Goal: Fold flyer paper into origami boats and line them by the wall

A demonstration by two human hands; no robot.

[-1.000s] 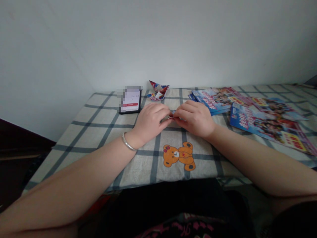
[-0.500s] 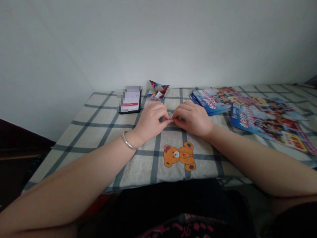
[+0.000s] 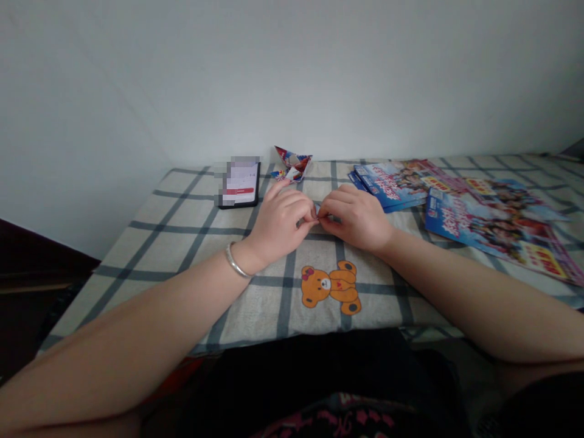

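Observation:
My left hand (image 3: 283,218) and my right hand (image 3: 356,216) meet over the checked tablecloth, fingertips nearly touching. Both pinch between thumb and index finger what looks like a small piece of paper (image 3: 318,210). Only a pale bluish sliver of it shows; the fingers hide the rest. One outer finger of my left hand is lifted, just in front of a folded paper shape (image 3: 298,163) with red and blue print. A silver bangle (image 3: 237,260) circles my left wrist.
A phone (image 3: 241,182) with a lit screen lies left of the folded paper. Printed flyers (image 3: 395,182) are stacked behind my right hand, and another flyer (image 3: 493,228) lies farther right. The tablecloth (image 3: 182,243) carries a bear picture (image 3: 331,287). A wall borders the back.
One outer finger of my left hand has lifted and straightened away from the others. The pinch of both hands stays in the same place.

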